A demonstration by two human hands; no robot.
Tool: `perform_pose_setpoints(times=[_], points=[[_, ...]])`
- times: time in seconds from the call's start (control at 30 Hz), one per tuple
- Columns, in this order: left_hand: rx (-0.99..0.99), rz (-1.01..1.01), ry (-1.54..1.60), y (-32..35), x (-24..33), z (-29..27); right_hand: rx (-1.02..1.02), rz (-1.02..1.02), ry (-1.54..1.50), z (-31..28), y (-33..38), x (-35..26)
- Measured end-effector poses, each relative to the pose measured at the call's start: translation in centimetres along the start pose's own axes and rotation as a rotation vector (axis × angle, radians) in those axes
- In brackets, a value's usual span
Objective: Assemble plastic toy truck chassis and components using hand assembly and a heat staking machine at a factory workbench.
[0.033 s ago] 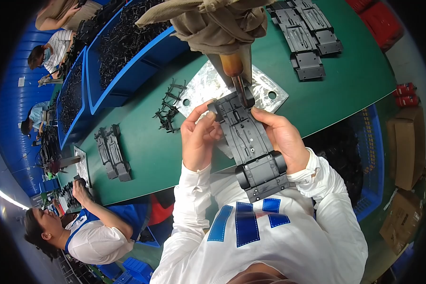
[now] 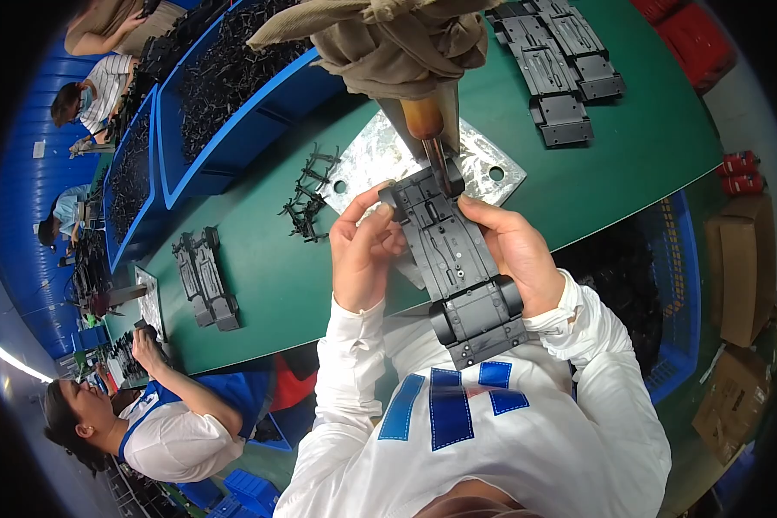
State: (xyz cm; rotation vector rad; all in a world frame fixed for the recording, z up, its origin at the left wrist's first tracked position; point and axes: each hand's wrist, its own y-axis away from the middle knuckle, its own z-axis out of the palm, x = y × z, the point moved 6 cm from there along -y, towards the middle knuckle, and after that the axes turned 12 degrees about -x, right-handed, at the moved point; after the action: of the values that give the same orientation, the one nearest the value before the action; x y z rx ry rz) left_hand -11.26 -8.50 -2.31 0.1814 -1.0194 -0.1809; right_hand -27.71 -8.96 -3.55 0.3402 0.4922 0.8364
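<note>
A black plastic toy-car chassis [image 2: 445, 246] is held between my two hands, tilted, its far end under a metal-tipped tool [image 2: 438, 160] with an amber collar. My left hand [image 2: 364, 246] pinches the chassis at its far left corner, thumb on top. Along the right edge my right hand [image 2: 518, 250] grips it, thumb near the tool tip. Whether the tip touches the plastic I cannot tell. Below the tool lies a shiny metal plate [image 2: 492, 151] with round holes. Small black plastic parts [image 2: 306, 203] sit in a loose cluster left of the plate.
More black chassis lie on the green table [image 2: 268, 302], a pair at left [image 2: 205, 281] and several at far right [image 2: 557, 65]. Blue bins [image 2: 224, 138] of small black parts stand far left. Knotted cloth [image 2: 397, 43] wraps the tool overhead. A co-worker [image 2: 164, 414] sits at left.
</note>
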Motion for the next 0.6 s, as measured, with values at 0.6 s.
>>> perform_pose_setpoints(times=[0.6], points=[[-0.022, 0.002, 0.000, -0.06, -0.15, -0.20, -0.035, 0.015, -0.031, 0.51, 0.14, 0.01]])
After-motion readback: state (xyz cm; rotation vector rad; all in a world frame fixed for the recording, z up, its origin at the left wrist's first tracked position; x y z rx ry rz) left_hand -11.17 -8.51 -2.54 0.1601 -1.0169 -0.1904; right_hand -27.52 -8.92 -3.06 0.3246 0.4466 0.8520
